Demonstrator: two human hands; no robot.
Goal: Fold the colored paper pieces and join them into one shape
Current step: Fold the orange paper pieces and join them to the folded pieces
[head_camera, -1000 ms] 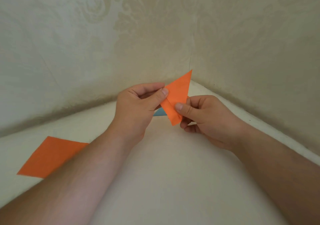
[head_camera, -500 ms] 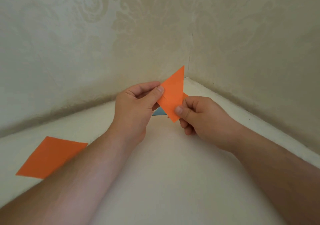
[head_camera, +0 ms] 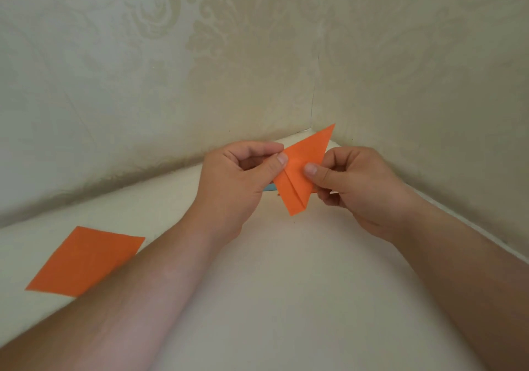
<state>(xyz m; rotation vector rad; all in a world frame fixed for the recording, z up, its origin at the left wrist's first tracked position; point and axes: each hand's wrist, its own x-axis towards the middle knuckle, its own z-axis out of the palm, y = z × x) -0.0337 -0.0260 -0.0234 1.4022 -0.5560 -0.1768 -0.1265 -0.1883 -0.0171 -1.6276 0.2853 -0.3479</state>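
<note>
Folded orange paper [head_camera: 303, 167], a pointed piece with a crease down its lower half, sits at frame centre, lifted off the cream surface [head_camera: 286, 299] between both hands. The flat orange sheet [head_camera: 86, 263] lies at lower left. The left hand [head_camera: 237, 179] pinches the folded piece's left edge; the right hand [head_camera: 352, 184] pinches its right edge. A blue paper sliver [head_camera: 270, 188] peeks beneath.

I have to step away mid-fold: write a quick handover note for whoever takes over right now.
Left hand and right hand both pinch the folded orange piece in the air above the surface, thumbs on its front.
A flat orange sheet lies unfolded at the left. A blue piece peeks out behind the left hand.
Done: the held piece has several creases.
Left: finish it, fold the flat sheet, join the pieces.
</note>
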